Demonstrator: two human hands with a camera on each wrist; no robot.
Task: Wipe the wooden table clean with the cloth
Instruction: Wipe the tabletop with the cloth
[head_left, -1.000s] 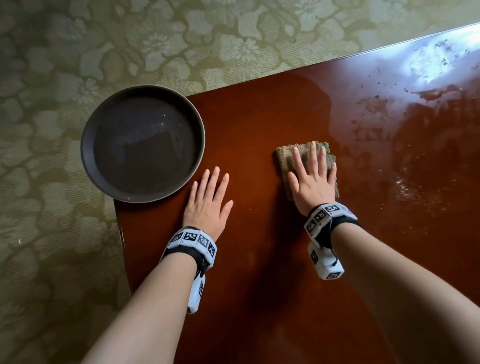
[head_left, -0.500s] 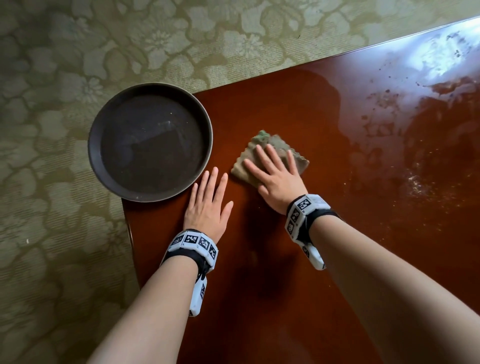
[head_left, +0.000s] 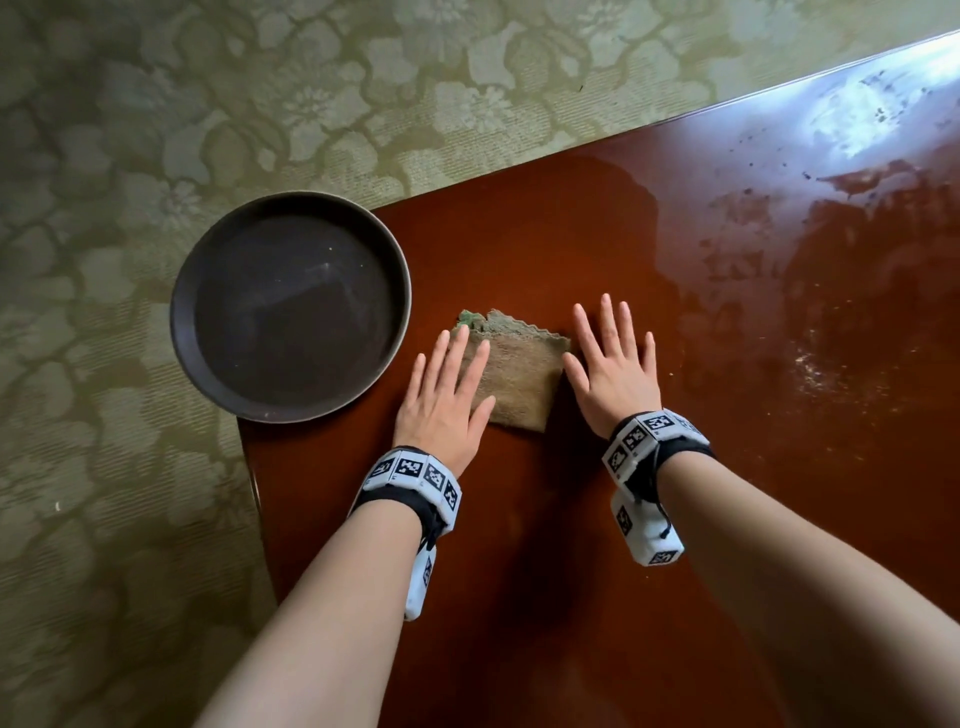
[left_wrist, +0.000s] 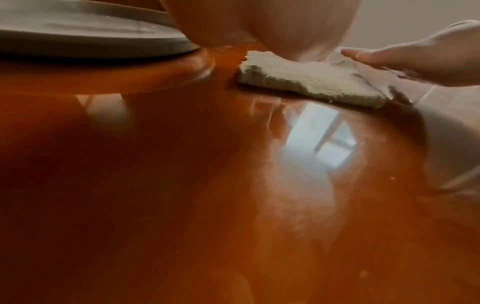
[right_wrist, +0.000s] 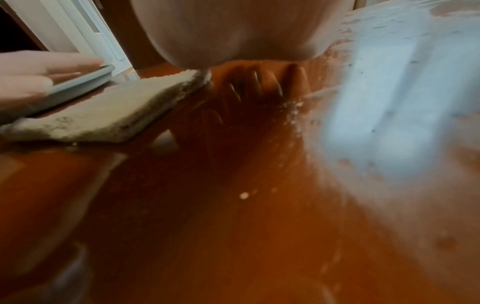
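A folded brownish-green cloth (head_left: 517, 371) lies flat on the glossy red-brown wooden table (head_left: 597, 249), near its left end. My left hand (head_left: 447, 389) lies flat with straight fingers, its right side resting on the cloth's left edge. My right hand (head_left: 610, 364) is flat on the table just right of the cloth, its thumb at the cloth's right edge. The cloth (left_wrist: 306, 80) shows pale in the left wrist view, with the right hand's fingers (left_wrist: 405, 59) at its far side. In the right wrist view the cloth (right_wrist: 103, 115) sits left of the palm.
A round dark tray (head_left: 291, 306) overhangs the table's left corner, close to my left hand. Crumbs and smears (head_left: 821, 364) cover the table's right part. A green floral mat (head_left: 156, 156) lies on the floor around the table.
The right hand slid the cloth leftward towards the tray, then came off it and now lies beside it. The left hand now overlaps the cloth's left edge.
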